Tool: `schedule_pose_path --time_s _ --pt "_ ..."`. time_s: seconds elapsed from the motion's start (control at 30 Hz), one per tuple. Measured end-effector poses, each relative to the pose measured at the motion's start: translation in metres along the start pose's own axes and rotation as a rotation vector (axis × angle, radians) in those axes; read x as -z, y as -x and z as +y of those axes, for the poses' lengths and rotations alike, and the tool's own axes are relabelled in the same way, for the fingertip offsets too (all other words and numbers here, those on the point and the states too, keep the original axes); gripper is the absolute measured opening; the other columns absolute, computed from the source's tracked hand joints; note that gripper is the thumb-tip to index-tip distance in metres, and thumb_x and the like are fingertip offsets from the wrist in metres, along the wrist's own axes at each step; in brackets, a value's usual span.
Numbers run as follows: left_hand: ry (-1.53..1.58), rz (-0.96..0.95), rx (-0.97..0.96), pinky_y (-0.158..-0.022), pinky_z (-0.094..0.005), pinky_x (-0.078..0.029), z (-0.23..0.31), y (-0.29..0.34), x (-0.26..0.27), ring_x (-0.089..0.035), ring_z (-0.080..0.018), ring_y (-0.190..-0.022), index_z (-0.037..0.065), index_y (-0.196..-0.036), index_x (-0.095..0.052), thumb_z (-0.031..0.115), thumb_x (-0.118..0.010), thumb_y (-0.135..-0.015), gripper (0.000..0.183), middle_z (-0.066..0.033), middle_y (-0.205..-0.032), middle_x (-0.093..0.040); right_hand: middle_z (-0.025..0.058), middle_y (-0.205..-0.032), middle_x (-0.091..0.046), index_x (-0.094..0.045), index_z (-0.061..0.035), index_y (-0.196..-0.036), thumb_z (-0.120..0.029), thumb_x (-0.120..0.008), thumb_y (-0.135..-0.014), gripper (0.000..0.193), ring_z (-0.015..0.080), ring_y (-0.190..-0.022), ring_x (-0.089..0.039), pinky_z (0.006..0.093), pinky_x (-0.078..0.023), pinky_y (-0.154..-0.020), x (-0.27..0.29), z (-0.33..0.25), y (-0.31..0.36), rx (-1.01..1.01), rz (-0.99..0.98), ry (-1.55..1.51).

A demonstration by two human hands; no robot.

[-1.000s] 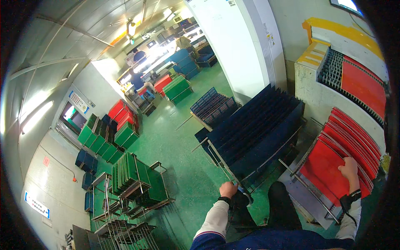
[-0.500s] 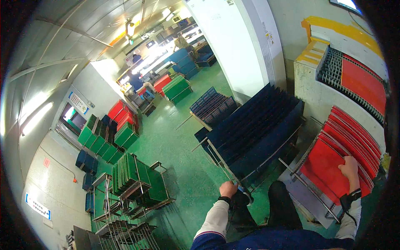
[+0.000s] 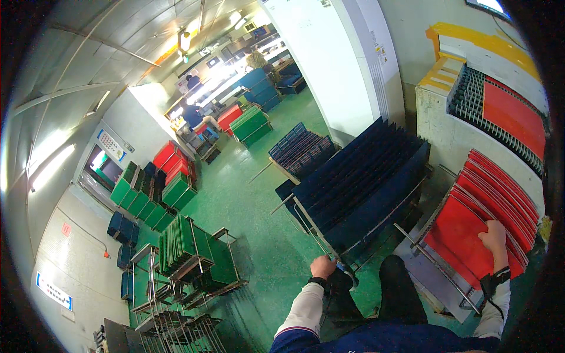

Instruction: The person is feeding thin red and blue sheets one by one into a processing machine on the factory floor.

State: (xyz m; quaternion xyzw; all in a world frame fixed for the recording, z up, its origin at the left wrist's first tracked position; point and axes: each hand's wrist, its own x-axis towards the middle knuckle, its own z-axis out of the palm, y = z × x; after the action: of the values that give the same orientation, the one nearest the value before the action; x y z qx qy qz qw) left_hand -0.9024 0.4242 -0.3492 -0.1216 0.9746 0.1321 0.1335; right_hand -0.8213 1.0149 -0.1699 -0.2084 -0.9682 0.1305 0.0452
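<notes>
My right hand is at the upper edge of the front red panel, with its fingers closed on that edge. Behind it, several more red panels stand fanned in a row on a metal rack. My left hand is a closed fist above my left leg, beside the lower metal bars of the rack of dark blue panels. What those fingers hold, if anything, is hidden.
A pale machine with a slatted conveyor carrying a red panel stands at the right. A tall white cabinet rises behind the blue rack. Racks of green panels stand left. Workers are at a far bench.
Neither of my hands has visibly moved, and the panels stay in place. Far off, the workers at the bench have shifted slightly.
</notes>
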Motion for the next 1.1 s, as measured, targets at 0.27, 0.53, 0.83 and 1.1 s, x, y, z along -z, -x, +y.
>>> schedule_pose_path --time_s 0.27,0.53,0.83,1.1 --pt "0.026 0.018 0.001 -0.082 -0.0471 -0.053 -0.004 -0.002 -0.006 -0.066 -0.0381 -0.094 0.008 -0.097 -0.073 0.048 -0.061 -0.083 0.044 -0.019 -0.099 -0.07 0.0235 -0.093 -0.066 -0.067 0.0012 -0.087 -0.018 -0.079 -0.062 0.033 0.0409 -0.092 -0.062 0.048 -0.05 -0.083 -0.006 0.004 -0.001 0.049 0.07 -0.007" --pt "0.027 0.007 -0.011 -0.083 -0.0474 -0.053 -0.001 0.0 -0.002 -0.066 -0.038 -0.095 0.008 -0.097 -0.073 0.049 -0.06 -0.083 0.045 -0.0188 -0.099 -0.07 0.0236 -0.084 -0.064 -0.063 0.0009 -0.076 -0.017 -0.078 -0.06 0.028 0.0419 -0.086 -0.062 0.0501 -0.049 -0.078 -0.013 0.011 -0.003 0.072 0.121 -0.021" --pt "0.017 0.01 -0.016 -0.082 -0.0475 -0.053 -0.002 -0.001 -0.003 -0.066 -0.0378 -0.095 0.008 -0.099 -0.073 0.049 -0.06 -0.084 0.045 -0.0186 -0.099 -0.07 0.0231 -0.093 -0.065 -0.067 0.001 -0.09 -0.018 -0.078 -0.061 0.036 0.041 -0.093 -0.062 0.0485 -0.049 -0.084 -0.018 0.017 -0.005 0.072 0.122 -0.015" --pt "0.016 0.015 -0.02 -0.082 -0.0474 -0.053 -0.003 -0.001 -0.004 -0.066 -0.0382 -0.095 0.008 -0.099 -0.073 0.049 -0.06 -0.084 0.045 -0.0185 -0.099 -0.07 0.0227 -0.096 -0.066 -0.068 0.0012 -0.095 -0.018 -0.078 -0.063 0.039 0.04 -0.095 -0.062 0.0477 -0.049 -0.086 -0.016 0.016 -0.003 0.062 0.115 -0.011"
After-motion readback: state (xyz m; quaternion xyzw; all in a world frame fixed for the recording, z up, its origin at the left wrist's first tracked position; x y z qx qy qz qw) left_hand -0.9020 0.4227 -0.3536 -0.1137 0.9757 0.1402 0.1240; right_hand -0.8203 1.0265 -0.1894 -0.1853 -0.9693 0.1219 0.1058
